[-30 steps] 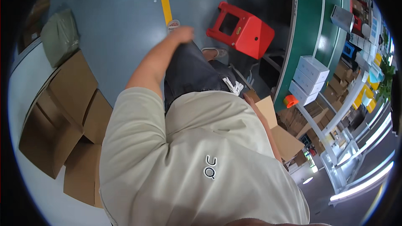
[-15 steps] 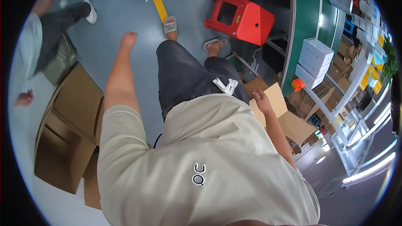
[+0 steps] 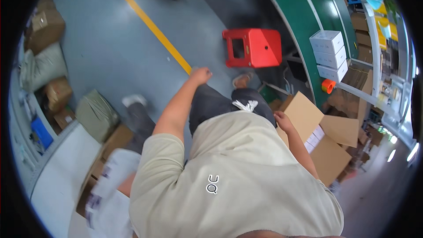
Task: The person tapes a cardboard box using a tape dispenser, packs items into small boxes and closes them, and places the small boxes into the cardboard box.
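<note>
My left hand (image 3: 201,76) is in front of my left thigh, over the grey floor. Its fingers are curled in, and nothing shows in them. At my right hip hangs my right hand (image 3: 283,120), its fingers loosely bent and holding nothing visible. Closest to it is the raised flap of an open cardboard box (image 3: 304,111); whether the two touch I cannot tell. White packages (image 3: 314,139) show inside that box. A red plastic stool (image 3: 259,47) lies ahead of my feet, beside the green-topped workbench (image 3: 293,11).
White boxes (image 3: 329,56) are stacked on the workbench near an orange tape roll (image 3: 328,86). A person in light clothing (image 3: 116,189) is close at my left. Stuffed sacks (image 3: 96,115) and cartons (image 3: 46,28) line the left side. A yellow line (image 3: 150,24) crosses the floor.
The view has turned and moved ahead. My left hand has swung inward to my thigh. The other person has passed from the far left to close beside me. More of the open box shows.
</note>
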Demonstrator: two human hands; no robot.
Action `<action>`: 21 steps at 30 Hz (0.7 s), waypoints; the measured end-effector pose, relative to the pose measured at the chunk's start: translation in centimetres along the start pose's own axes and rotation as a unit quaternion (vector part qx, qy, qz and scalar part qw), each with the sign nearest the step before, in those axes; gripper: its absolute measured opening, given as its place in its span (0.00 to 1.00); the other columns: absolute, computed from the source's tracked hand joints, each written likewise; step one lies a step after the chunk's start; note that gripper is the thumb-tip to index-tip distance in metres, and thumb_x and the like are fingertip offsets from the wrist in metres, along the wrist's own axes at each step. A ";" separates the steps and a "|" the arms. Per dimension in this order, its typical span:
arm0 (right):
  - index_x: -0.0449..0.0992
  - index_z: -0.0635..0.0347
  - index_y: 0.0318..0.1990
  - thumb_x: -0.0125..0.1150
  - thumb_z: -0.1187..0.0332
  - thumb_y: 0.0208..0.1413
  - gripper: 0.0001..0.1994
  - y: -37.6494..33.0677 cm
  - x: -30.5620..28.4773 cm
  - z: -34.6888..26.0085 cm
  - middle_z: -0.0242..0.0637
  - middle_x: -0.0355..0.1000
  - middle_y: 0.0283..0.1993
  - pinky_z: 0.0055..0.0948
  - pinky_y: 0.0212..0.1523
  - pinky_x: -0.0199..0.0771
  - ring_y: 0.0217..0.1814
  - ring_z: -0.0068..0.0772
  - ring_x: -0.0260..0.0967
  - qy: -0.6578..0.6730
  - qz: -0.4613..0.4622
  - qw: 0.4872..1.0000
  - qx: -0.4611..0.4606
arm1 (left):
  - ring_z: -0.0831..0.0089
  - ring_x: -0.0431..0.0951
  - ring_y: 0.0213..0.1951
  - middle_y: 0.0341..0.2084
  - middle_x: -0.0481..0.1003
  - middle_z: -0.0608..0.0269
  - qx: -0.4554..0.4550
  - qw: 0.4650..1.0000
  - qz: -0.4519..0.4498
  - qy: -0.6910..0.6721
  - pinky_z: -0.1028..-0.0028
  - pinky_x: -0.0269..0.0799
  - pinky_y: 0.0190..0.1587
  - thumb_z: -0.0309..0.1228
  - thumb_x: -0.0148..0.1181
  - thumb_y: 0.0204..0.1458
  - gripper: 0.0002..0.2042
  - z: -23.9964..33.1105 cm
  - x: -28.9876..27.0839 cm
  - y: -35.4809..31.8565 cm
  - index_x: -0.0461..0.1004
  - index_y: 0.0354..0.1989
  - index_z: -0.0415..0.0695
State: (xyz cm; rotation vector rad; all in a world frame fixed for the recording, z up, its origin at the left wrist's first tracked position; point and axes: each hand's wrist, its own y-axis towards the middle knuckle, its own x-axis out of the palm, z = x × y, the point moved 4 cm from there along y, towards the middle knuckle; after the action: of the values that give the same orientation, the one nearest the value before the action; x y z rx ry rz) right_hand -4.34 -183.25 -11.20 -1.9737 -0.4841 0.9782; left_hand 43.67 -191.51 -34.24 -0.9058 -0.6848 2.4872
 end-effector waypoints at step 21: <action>0.78 0.65 0.52 0.60 0.66 0.63 0.14 4.7 -32.9 -1.8 0.51 0.76 0.54 0.41 0.63 0.70 0.60 0.53 0.72 0.068 0.531 0.801 -0.267 | 0.45 0.78 0.56 0.52 0.78 0.39 -0.159 0.964 -0.133 0.168 0.56 0.73 0.59 0.49 0.58 0.58 0.26 4.1 -4.3 -2.5 0.79 0.54 0.40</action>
State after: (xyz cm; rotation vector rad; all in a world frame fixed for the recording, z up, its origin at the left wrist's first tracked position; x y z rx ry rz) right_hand -23.37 -208.00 0.39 -2.8716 0.6206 1.4273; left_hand 44.43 -192.98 -28.08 -1.2233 -1.0277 1.9560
